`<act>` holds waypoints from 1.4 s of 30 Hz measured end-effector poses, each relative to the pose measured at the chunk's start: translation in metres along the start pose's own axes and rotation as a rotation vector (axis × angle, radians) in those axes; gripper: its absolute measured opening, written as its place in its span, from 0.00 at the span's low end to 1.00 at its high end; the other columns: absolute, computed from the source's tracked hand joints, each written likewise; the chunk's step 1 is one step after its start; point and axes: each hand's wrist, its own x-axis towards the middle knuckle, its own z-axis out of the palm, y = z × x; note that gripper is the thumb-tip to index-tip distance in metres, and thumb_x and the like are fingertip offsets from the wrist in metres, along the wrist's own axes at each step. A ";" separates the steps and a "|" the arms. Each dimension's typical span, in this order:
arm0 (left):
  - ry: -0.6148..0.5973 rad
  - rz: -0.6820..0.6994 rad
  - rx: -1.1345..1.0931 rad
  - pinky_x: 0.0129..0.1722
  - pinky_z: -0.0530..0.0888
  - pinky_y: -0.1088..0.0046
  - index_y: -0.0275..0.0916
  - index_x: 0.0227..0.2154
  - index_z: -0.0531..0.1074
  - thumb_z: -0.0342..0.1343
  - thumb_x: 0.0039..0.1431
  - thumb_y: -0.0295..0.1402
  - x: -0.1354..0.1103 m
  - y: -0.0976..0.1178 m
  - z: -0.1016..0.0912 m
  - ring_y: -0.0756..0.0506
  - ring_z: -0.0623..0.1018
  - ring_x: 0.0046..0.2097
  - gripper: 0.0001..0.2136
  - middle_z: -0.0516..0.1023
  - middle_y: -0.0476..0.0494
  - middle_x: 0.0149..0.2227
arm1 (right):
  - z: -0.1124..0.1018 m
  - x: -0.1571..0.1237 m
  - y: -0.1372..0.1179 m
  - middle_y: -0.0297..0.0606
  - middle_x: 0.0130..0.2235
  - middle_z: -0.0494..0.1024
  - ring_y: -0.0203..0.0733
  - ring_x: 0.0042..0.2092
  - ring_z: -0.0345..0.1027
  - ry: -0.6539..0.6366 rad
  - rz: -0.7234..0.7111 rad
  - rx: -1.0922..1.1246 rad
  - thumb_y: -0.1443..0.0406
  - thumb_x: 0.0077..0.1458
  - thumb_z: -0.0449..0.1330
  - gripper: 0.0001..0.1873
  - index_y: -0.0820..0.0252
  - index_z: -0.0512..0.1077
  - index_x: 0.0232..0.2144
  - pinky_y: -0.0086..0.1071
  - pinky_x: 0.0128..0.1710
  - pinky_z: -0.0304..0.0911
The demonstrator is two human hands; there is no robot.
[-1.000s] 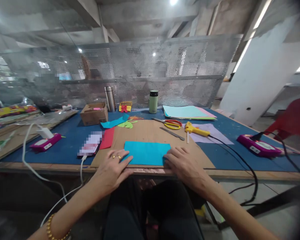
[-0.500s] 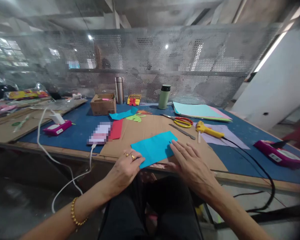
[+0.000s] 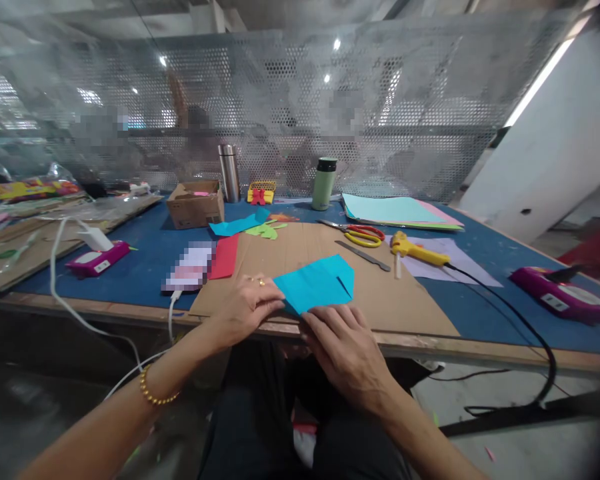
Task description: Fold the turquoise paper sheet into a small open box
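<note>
A sheet of bright blue paper (image 3: 315, 283) lies over the cardboard at the table's front edge, its right end turned over into angled corners with a dark slit by the fold. My left hand (image 3: 253, 303), with rings on its fingers, pinches the paper's left end between thumb and fingers. The near edge is in the grip of my right hand (image 3: 345, 347); its fingers bend over that edge and its thumb is hidden. Beyond the paper lie a flat grey blade (image 3: 364, 255) and scissors (image 3: 363, 235) with red and yellow handles.
Under the work is a cardboard sheet (image 3: 290, 247). A yellow glue gun (image 3: 420, 251) with a black cord rests on purple paper at right. Left are red paper (image 3: 225, 257) and a phone (image 3: 193, 267) on a white cable. Behind stand a carton (image 3: 197, 207) and a green bottle (image 3: 324, 183).
My right hand has moved from the paper's right end to its near edge, leftward and closer to me. The right end now shows folded corners. The left hand still holds the left end.
</note>
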 end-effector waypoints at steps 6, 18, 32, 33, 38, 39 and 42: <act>0.018 -0.020 0.129 0.45 0.62 0.64 0.41 0.36 0.78 0.54 0.66 0.31 0.016 -0.005 0.009 0.44 0.74 0.44 0.08 0.80 0.45 0.40 | 0.006 0.011 0.002 0.51 0.55 0.75 0.54 0.55 0.64 -0.061 0.091 -0.087 0.55 0.66 0.53 0.24 0.68 0.69 0.55 0.47 0.53 0.59; -0.076 -0.237 0.053 0.40 0.63 0.67 0.40 0.30 0.73 0.53 0.65 0.34 0.031 -0.001 0.005 0.44 0.73 0.41 0.08 0.77 0.48 0.34 | 0.014 0.001 0.000 0.49 0.56 0.75 0.52 0.57 0.64 -0.005 0.068 -0.088 0.57 0.67 0.53 0.24 0.67 0.67 0.57 0.46 0.57 0.55; -0.098 -0.393 -0.007 0.35 0.64 0.70 0.40 0.32 0.70 0.55 0.60 0.35 0.039 0.001 0.009 0.45 0.72 0.38 0.04 0.75 0.49 0.31 | -0.001 0.016 0.012 0.43 0.44 0.74 0.49 0.44 0.63 -0.174 0.050 -0.081 0.56 0.64 0.57 0.19 0.58 0.69 0.53 0.42 0.41 0.57; -0.089 -0.384 -0.003 0.35 0.64 0.69 0.40 0.31 0.70 0.54 0.62 0.35 0.038 0.001 0.010 0.45 0.72 0.38 0.06 0.75 0.49 0.31 | 0.000 0.016 0.012 0.44 0.44 0.74 0.49 0.44 0.63 -0.171 0.049 -0.077 0.56 0.65 0.56 0.19 0.59 0.69 0.54 0.42 0.42 0.57; -0.066 -0.349 0.079 0.38 0.63 0.68 0.40 0.26 0.66 0.47 0.66 0.34 0.038 0.002 0.015 0.45 0.72 0.38 0.13 0.74 0.48 0.31 | -0.002 0.014 0.011 0.44 0.45 0.74 0.49 0.45 0.63 -0.163 0.055 -0.048 0.57 0.66 0.55 0.17 0.57 0.70 0.53 0.42 0.43 0.57; -0.078 -0.358 0.098 0.38 0.63 0.68 0.40 0.25 0.66 0.48 0.66 0.33 0.039 0.002 0.016 0.45 0.72 0.38 0.12 0.74 0.48 0.31 | -0.002 0.014 0.011 0.44 0.45 0.74 0.49 0.45 0.63 -0.163 0.059 -0.046 0.56 0.66 0.55 0.17 0.57 0.70 0.53 0.42 0.43 0.57; -0.110 -0.391 0.139 0.38 0.62 0.67 0.40 0.26 0.65 0.49 0.64 0.31 0.040 0.005 0.016 0.44 0.72 0.39 0.10 0.74 0.47 0.32 | -0.002 0.014 0.010 0.44 0.45 0.74 0.49 0.45 0.63 -0.167 0.068 -0.048 0.56 0.66 0.55 0.18 0.57 0.70 0.53 0.42 0.43 0.56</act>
